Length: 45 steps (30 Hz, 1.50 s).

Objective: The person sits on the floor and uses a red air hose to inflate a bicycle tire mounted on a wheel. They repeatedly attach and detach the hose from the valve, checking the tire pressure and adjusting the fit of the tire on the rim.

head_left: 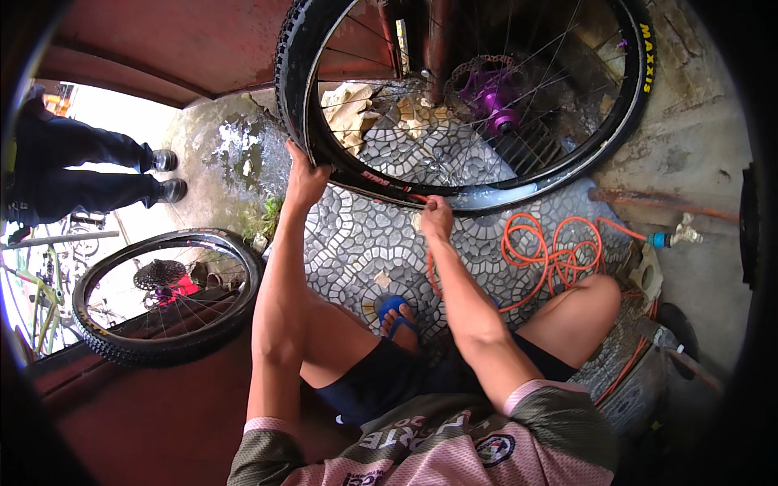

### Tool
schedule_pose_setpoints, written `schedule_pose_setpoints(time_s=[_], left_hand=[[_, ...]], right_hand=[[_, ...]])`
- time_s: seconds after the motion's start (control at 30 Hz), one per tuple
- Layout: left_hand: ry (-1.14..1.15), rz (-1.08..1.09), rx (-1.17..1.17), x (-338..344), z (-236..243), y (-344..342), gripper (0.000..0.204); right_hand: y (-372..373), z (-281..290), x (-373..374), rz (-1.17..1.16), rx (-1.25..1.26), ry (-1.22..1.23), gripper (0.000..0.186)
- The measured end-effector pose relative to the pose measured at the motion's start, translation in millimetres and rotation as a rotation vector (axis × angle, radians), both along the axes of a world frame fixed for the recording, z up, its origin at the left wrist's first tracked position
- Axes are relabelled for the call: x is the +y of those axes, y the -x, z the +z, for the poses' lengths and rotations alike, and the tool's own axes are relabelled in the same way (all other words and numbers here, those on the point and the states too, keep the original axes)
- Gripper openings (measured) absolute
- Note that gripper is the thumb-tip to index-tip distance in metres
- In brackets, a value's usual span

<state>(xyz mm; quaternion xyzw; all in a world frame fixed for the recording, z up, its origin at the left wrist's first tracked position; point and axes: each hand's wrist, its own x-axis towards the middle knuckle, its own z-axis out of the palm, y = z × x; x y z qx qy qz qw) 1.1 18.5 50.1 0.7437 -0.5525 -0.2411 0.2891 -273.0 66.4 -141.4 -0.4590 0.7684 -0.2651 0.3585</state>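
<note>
On the pebble-patterned floor [348, 243], a blue sandal [396, 309] is worn. The orange hose [528, 257] is gripped, apparently by its end, in the right hand [438, 217], at the lower edge of the bicycle wheel [498, 109] ahead. Its tyre [293, 89] is clasped at the lower left by the left hand [306, 180]. Farther left, a second wheel [154, 352] is seen, then a standing person [97, 147].

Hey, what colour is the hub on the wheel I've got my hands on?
The hub is purple, and it shows best in the head view.
</note>
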Motion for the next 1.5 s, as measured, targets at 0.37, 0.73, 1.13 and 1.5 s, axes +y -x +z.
schedule_pose_setpoints(time_s=[0.37, 0.73, 1.13, 1.5], left_hand=[[-0.063, 0.018, 0.057, -2.2, -0.5, 3.7, 0.102], [-0.009, -0.033, 0.046, -10.7, -8.7, -8.4, 0.099], [0.858, -0.266, -0.169, -74.6, 204.6, 182.4, 0.06], [0.173, -0.195, 0.932, -223.8, 182.6, 292.5, 0.068]], right_hand=[[34.8, 31.4, 1.4, 0.029, 0.174, -0.193, 0.03], [132.3, 54.4, -7.0, -0.016, 0.402, -0.142, 0.034], [190.1, 73.8, -20.7, 0.305, 0.436, -0.191, 0.032], [195.8, 79.8, 2.9, 0.448, 0.291, -0.142, 0.037]])
